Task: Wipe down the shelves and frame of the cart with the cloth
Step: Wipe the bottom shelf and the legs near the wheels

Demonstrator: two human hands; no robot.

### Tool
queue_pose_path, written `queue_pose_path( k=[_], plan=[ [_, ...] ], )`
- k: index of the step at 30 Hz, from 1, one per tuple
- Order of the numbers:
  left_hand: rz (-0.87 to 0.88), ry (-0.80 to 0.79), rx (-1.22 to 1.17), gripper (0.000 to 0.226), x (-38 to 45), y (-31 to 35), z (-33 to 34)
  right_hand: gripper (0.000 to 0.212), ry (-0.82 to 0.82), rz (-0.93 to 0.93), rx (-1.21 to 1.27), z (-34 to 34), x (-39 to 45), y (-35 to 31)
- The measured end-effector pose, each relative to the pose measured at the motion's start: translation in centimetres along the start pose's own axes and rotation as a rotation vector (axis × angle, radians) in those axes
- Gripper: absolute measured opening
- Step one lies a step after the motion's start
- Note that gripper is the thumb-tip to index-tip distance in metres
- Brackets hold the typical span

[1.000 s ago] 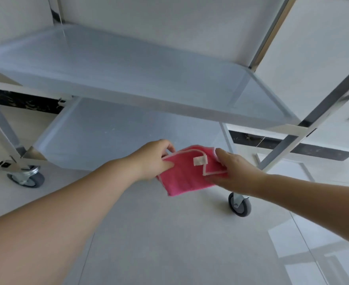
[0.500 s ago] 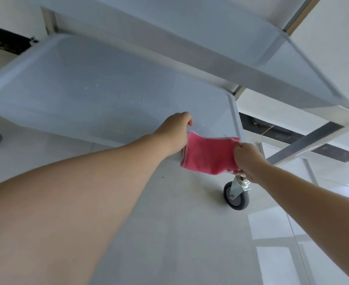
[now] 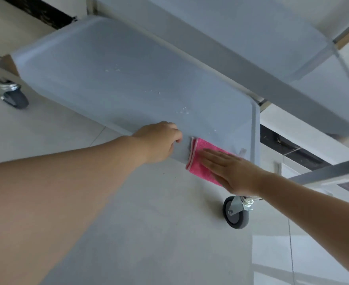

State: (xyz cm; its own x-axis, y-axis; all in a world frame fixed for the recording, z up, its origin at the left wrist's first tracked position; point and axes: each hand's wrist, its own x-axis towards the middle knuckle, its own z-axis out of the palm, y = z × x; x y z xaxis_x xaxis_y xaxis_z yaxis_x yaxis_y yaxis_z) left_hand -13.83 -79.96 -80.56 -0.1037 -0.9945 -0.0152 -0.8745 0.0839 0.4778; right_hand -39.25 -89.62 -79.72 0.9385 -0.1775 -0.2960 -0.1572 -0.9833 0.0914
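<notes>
Right hand (image 3: 234, 170) lies flat, fingers spread, pressing the pink cloth (image 3: 200, 159) onto the lower shelf (image 3: 118, 79) near its front corner; left hand (image 3: 159, 140) curls over the shelf's front edge.

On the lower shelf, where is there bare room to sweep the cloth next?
The lower shelf is bare from the left hand back to its far rim, apart from small white specks mid-shelf. Only the near right corner is crowded: the right hand presses the pink cloth over the front edge.
</notes>
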Motion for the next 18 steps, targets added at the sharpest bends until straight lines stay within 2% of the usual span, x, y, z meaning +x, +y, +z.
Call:
queue_pose_path(
  k=[3,6,11,13,18],
  plan=[
    [-0.036,0.012,-0.002,0.029,-1.4,0.2,-0.7,0.055,-0.110,0.030,0.066,1.6,0.2,0.3],
    [0.002,0.003,0.023,0.030,-1.9,0.0,-1.3,0.054,-0.063,0.109,0.138,2.2,0.2,-0.1],
    [0.184,0.022,0.111,0.030,-0.5,-3.2,-1.3,0.052,0.057,0.202,0.217,3.0,1.0,-0.2],
    [0.207,0.030,0.101,0.030,-0.1,-4.4,-1.5,0.052,0.075,0.251,0.249,2.8,1.3,-0.8],
    [0.217,0.029,-0.027,0.029,-1.0,-5.1,-0.4,0.051,-0.036,0.424,0.298,1.7,0.9,-1.3]
  ],
)
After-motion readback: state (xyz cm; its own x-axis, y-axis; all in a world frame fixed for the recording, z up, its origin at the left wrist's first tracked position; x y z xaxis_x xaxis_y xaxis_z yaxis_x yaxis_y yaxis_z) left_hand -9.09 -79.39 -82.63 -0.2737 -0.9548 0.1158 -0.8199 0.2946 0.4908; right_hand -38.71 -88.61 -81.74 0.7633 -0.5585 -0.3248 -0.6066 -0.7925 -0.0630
